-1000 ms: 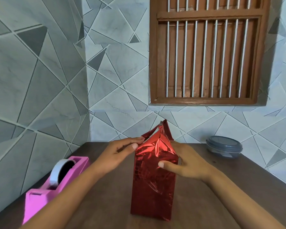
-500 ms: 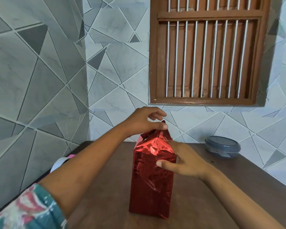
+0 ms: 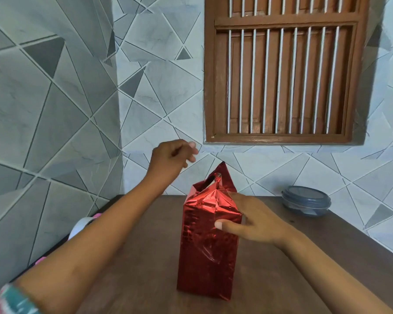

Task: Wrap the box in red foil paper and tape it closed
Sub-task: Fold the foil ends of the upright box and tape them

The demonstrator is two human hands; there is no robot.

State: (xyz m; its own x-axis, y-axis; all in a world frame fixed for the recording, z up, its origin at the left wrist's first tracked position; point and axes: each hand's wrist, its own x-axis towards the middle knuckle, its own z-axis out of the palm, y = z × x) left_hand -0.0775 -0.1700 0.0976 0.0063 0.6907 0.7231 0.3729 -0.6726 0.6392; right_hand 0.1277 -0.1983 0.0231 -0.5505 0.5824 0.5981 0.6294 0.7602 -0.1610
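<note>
Two hands, one wrapped box. The left hand (image 3: 173,157) is held in the air above and to the left of the box top, touching nothing, forearm stretched forward from a patterned sleeve (image 3: 9,300); its fingers are curled with thumb and forefinger close together, and whether they pinch anything, such as clear tape, cannot be told from this view. The right hand (image 3: 256,223) holds the box (image 3: 209,241) near its upper right edge, thumb laid flat across the front face and fingers wrapped round the far side. The box, covered in red foil (image 3: 200,268), stands upright near the middle of the brown table (image 3: 304,257); its top foil is partly folded in, with one pointed flap (image 3: 224,175) standing up. One tape dispenser (image 3: 82,224), pink with a white roll, lies at the table's left edge, largely hidden by the left forearm. One round grey lidded container (image 3: 305,200) sits at the back right, well apart from the box
</note>
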